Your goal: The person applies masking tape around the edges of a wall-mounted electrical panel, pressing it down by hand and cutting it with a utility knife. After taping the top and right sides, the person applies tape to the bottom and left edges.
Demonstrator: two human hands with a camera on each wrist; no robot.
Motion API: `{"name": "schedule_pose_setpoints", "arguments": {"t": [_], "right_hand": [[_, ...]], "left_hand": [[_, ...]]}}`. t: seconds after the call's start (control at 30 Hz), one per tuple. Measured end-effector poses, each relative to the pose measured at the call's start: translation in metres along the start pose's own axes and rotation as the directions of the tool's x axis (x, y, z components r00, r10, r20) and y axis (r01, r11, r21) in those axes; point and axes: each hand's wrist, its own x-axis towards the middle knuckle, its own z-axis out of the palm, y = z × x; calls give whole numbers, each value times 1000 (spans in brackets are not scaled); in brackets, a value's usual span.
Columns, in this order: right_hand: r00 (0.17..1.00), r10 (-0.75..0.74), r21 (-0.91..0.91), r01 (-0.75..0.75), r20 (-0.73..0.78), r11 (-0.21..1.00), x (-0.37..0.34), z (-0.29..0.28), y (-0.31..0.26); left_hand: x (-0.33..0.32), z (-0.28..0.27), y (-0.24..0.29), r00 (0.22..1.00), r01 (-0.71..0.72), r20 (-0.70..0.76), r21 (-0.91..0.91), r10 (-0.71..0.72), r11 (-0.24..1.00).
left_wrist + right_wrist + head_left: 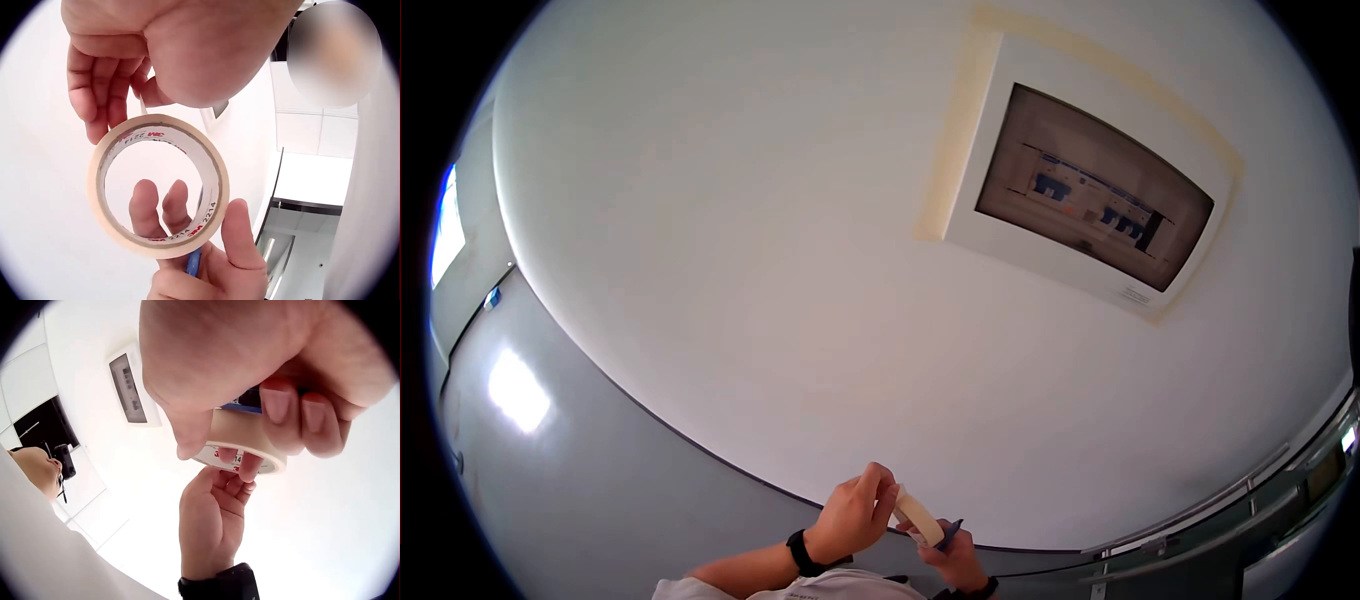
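Observation:
A roll of cream masking tape (97,203) with 3M 2214 printed inside its core is held between both hands, low in the head view. My right hand (960,565) grips the roll, two fingers passing through the core and the thumb against the outside. A slim blue tool (194,262) is also tucked in that hand; most of it is hidden by the fingers. At the roll's upper edge, my left hand (855,515) pinches the loose tape end (143,105), and a short strip stands up from the roll there.
A white breaker box (975,230) with a tinted window is set in the pale wall (750,250). Strips of masking tape (960,110) border its edges. Grey floor (600,480) lies at lower left, and a railing-like structure (1200,530) runs along the lower right.

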Motion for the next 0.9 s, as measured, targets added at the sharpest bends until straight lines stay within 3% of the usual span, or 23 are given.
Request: {"name": "schedule_pose_setpoints", "arguments": {"t": [0.13,0.2,0.27,0.3,0.37,0.43,0.5,0.57,0.63,0.73,0.83,0.87,0.9], "right_hand": [[994,59,90,-67,93,994,18,23,-20],[990,64,118,-79,125,990,22,31,-18],[968,217,108,-231,122,967,27,45,-21],[970,217,119,-230,112,966,30,52,-26],[996,86,-9,-85,13,996,41,64,-40],[991,116,15,-115,-65,993,46,67,-46],[987,40,-151,-64,-154,986,47,68,-52],[977,81,-179,-118,-199,977,45,74,-77],[972,12,-289,-80,-233,954,44,73,-93],[946,-32,-181,-28,-323,983,48,50,-74],[973,14,-262,-75,-229,962,50,32,-89],[989,16,-273,-57,-149,960,48,19,-84],[987,11,-261,-53,-160,964,46,14,-86]], "left_hand": [[-4,-21,-12,1000,18,-3,-38,-18,999],[-7,-32,-24,996,14,-83,-48,-18,999],[-6,-45,-34,996,6,-86,-10,-7,1000],[-5,-53,-39,995,2,-95,25,1,1000],[-1,-63,-45,990,-68,-118,55,74,996],[6,-68,-49,979,-144,-134,75,153,987],[10,-69,-48,950,-224,-207,70,234,972],[11,-66,-45,950,-232,-207,39,235,972],[15,-64,-36,945,-243,-222,13,240,970],[20,-62,-21,929,-272,-245,50,276,961],[31,-66,-5,921,-311,-190,166,339,936],[38,-64,-1,937,-258,-215,101,275,961],[46,-68,4,926,-272,-231,146,300,951]]}}
